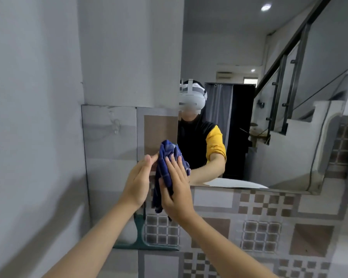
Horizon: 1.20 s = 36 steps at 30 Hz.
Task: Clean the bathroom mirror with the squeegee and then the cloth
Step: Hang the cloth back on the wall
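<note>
A crumpled blue checked cloth (167,169) is held between both palms in front of the lower left corner of the mirror (279,109). My right hand (176,191) grips it, thumb wrapped over the cloth. Against the cloth's left side rests my left hand (139,181), fingers straight and flat. A green squeegee (143,235) hangs or leans on the tiled wall just below my hands, blade at the bottom, its handle top hidden behind my wrists.
A grey wall corner stands at the left. Patterned brown and white tiles (259,227) cover the wall under the mirror. The mirror reflects a person with a headset, a white sink rim (235,183) and a staircase.
</note>
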Each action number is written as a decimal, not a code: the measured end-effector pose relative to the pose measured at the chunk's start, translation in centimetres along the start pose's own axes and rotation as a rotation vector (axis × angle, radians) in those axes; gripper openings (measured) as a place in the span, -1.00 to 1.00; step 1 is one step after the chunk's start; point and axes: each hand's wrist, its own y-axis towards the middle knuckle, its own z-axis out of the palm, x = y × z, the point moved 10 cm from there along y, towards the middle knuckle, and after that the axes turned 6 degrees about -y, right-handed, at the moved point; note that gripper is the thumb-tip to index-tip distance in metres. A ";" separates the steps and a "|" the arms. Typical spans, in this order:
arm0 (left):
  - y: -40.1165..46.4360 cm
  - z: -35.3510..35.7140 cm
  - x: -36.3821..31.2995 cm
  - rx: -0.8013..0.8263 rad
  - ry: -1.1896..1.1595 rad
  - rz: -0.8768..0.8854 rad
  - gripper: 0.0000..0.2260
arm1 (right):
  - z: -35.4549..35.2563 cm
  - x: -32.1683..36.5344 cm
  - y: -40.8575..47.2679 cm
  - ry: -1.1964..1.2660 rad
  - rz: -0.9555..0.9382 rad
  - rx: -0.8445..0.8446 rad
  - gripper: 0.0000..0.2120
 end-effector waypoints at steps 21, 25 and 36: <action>-4.7 -9.0 -8.8 -0.294 0.159 -0.044 -0.82 | -3.4 9.0 3.1 0.491 0.255 0.121 -0.81; -3.3 -11.1 -11.2 -0.313 0.348 0.044 -0.78 | -3.1 10.3 5.6 0.262 0.091 0.151 -0.70; 5.2 -13.2 -14.5 -0.368 0.953 0.222 -0.78 | 1.5 14.7 15.3 -0.212 -0.235 0.175 -0.66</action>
